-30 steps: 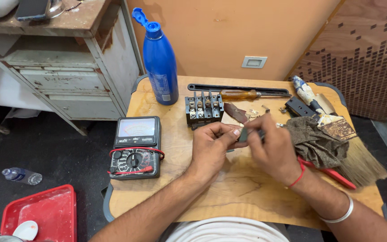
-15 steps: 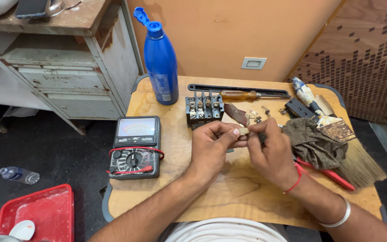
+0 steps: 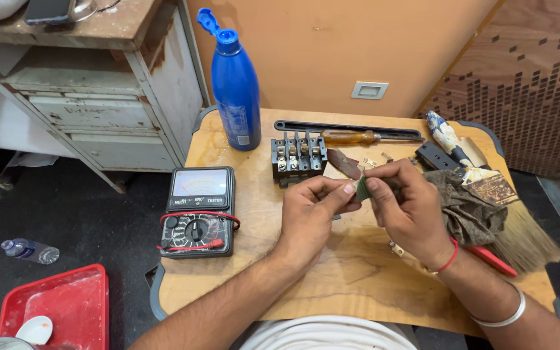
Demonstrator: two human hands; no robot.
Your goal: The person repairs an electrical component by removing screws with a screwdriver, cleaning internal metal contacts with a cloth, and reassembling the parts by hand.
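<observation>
At centre frame, above the wooden surface [image 3: 358, 285], the left hand [image 3: 309, 217] and right hand [image 3: 409, 204] are pinching a small greenish part [image 3: 361, 188] between their fingertips, apparently cleaning or fitting it. Next move is calling for fine fingertip control. Compared with earlier, both hands are sitting marginally closer together; the multimeter [image 3: 197, 212] is lying unmoved at left.

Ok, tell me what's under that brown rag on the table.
Under the brown rag, red handles stick out at its lower edge; the paintbrush lies alongside. The tool's head stays hidden by cloth.
</observation>
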